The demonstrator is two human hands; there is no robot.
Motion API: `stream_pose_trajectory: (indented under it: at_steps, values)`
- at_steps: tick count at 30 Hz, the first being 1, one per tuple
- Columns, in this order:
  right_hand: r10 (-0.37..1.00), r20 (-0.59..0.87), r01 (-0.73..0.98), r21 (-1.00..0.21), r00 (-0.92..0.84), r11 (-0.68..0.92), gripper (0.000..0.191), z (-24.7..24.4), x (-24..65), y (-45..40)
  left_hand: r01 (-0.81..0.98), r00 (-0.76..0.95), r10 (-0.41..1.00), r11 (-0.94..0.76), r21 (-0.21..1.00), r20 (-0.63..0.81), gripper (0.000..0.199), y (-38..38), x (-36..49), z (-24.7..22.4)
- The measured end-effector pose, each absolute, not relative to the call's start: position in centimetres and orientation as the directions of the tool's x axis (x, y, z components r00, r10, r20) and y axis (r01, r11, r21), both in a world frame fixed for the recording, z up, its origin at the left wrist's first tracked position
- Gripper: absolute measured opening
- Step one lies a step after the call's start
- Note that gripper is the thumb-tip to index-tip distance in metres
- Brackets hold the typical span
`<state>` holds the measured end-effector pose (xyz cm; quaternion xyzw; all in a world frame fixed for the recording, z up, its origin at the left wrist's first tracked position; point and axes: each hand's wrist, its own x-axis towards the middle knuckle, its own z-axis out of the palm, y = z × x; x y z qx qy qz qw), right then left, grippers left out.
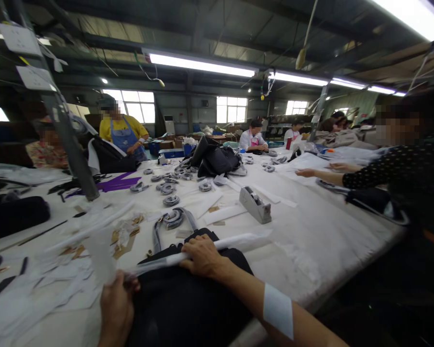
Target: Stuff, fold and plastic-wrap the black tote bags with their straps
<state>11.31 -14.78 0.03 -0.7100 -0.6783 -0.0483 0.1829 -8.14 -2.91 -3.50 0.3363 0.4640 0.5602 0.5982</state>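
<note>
A black bag (188, 303) lies at the table's near edge, with a wrapped grey handle (156, 236) behind it. Across its top runs a long strip of white wrapping (166, 261). My right hand (202, 255) is closed over the middle of this strip, pressing against the bag. At the strip's left end, my left hand (117, 306) is closed on the wrapping, left of the bag. A pale patch (278, 311) sits on my right forearm.
Beyond the bag stands a grey tape dispenser (255, 205). Wrapped coils (171, 200), paper scraps and a black bag pile (217, 159) lie farther back. A metal post (68, 140) rises at left. At right, a person's hands (311, 172) reach over the table.
</note>
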Motion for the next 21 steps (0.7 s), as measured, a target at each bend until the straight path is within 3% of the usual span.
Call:
stream_pose_trajectory:
  at_steps: [4, 13, 19, 21]
  values:
    - [0.952, 0.252, 0.954, -0.284, 0.173, -0.099, 0.024, -0.8, 12.3, -16.3, -0.418, -0.139, 0.969, 0.131, 0.899, -0.205, 0.01, -2.6, -8.4, -3.4]
    - [0.951, 0.291, 0.944, -0.331, 0.1, 0.002, 0.02, -2.5, 11.6, -17.1, -0.585, -0.346, 0.901, 0.013, 0.811, -0.264, 0.011, -1.9, -15.3, -2.2]
    - [0.963, 0.268, 0.958, -0.281, 0.032, 0.046, 0.026, -2.9, 12.1, -16.8, -0.515, -0.608, 0.751, -0.126, 0.848, -0.257, 0.011, -3.6, -27.6, -1.1]
    - [0.962, 0.271, 0.958, -0.284, 0.042, 0.038, 0.026, -2.9, 12.2, -16.7, -0.411, -0.686, 0.708, -0.191, 0.891, -0.165, 0.01, -4.9, -30.9, -0.2]
